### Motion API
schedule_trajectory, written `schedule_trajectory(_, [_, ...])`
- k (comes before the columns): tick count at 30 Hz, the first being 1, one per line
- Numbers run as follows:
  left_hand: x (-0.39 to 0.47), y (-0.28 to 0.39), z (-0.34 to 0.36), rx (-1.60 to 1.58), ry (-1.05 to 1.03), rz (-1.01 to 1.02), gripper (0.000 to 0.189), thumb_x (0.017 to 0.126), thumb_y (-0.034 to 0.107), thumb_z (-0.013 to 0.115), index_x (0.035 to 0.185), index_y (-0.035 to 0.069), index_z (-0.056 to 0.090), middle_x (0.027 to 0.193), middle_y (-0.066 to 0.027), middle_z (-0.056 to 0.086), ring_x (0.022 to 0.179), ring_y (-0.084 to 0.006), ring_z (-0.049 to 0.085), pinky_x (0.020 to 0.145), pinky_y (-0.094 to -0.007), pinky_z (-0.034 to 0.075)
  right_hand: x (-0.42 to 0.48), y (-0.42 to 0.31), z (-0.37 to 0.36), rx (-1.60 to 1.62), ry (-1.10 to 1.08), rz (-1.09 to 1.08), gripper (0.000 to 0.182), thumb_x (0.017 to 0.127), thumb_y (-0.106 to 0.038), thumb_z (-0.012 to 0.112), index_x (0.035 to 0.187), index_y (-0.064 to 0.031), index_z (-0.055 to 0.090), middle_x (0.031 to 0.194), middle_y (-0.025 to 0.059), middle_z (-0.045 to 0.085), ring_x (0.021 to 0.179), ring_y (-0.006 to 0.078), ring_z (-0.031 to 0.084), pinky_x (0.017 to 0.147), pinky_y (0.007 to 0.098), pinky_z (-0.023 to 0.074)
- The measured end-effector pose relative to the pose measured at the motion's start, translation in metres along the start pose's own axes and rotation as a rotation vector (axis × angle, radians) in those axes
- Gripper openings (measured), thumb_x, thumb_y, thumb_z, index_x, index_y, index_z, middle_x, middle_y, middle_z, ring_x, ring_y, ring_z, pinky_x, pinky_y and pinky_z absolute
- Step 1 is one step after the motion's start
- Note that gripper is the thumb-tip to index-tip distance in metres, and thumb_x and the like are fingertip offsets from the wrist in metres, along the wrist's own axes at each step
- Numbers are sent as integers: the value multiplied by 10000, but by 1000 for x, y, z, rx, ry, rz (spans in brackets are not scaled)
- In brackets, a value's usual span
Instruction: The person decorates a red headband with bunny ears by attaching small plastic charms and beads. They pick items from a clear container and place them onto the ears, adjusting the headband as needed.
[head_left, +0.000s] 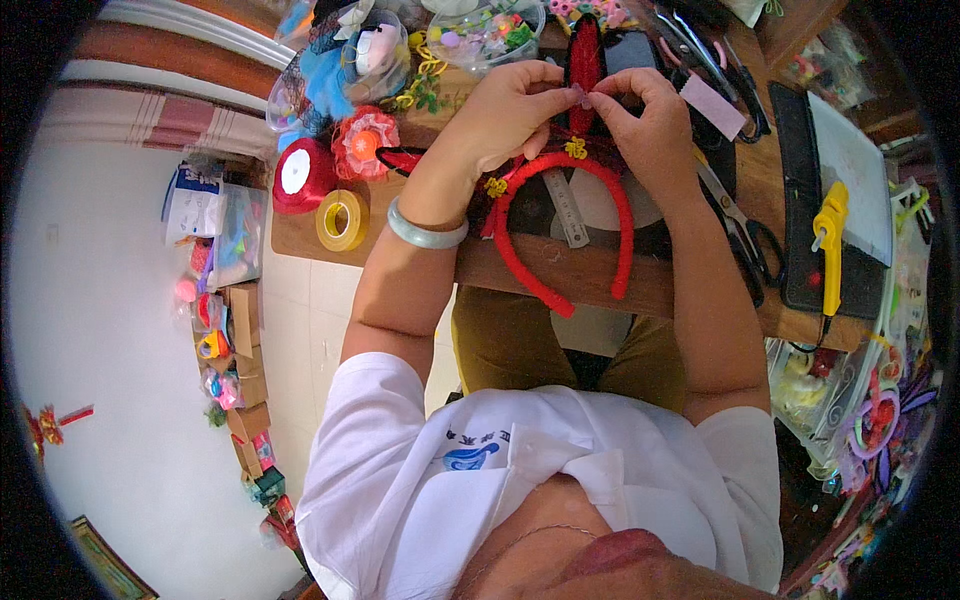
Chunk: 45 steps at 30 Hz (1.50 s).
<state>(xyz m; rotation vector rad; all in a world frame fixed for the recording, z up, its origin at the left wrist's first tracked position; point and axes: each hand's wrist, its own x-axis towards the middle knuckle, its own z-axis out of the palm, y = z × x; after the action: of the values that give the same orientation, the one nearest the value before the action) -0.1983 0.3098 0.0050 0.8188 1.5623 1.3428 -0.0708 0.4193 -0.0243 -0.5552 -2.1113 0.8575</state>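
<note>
A red fabric-wrapped headband (517, 251) lies near the table's front edge, its open ends towards me. Small gold character ornaments (576, 148) sit on its band. A pointed red ear with a black edge (585, 56) stands beyond it; a second such ear (397, 159) shows partly at the left, behind my forearm. My left hand (517, 109) and my right hand (645, 124) meet in front of the upright ear. Their thumbs and index fingers pinch a tiny translucent pinkish piece (581, 95) between them. What exactly this piece is cannot be made out.
At the left lie a red ribbon spool (322, 176) and a yellow tape roll (331, 234). Tubs of trims (487, 56) stand at the back. A metal ruler (566, 210) lies inside the headband's arch. Scissors (731, 206) and a yellow glue gun (831, 232) are at the right.
</note>
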Motion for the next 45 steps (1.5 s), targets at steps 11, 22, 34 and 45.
schedule_trajectory(11, [-6, 6, 9, 46, -28, -28, 256, 866, 197, 566, 1043, 13, 546, 534, 6, 498, 325, -65, 403, 288, -199, 266, 4, -3, -5, 140, 38, 157, 184, 751, -175, 650, 798, 1, 625, 765, 130, 617, 694, 215, 611, 641, 317, 480])
schedule_trajectory(22, [-2, 6, 14, 103, 66, 48, 216, 900, 245, 513, 931, 42, 579, 503, 13, 485, 316, -76, 412, 295, -202, 281, 6, 1, -3, 446, 41, 283, 285, 766, -178, 652, 953, 27, 585, 840, 115, 646, 710, 163, 620, 617, 279, 484])
schedule_trajectory(34, [-5, 6, 15, 78, 31, 75, 214, 879, 220, 551, 977, 30, 565, 549, 8, 516, 330, -73, 426, 292, -201, 287, 5, -2, -4, 283, -17, 228, 271, 796, -224, 620, 835, 44, 616, 693, 129, 639, 636, 158, 620, 578, 284, 478])
schedule_trajectory(45, [-2, 3, 20, 37, 91, 182, 267, 877, 238, 554, 1013, 8, 560, 677, -35, 583, 331, -65, 420, 298, -190, 295, 3, -2, -3, 277, 16, 219, 253, 800, -222, 611, 802, 31, 618, 669, 100, 631, 598, 136, 595, 543, 284, 462])
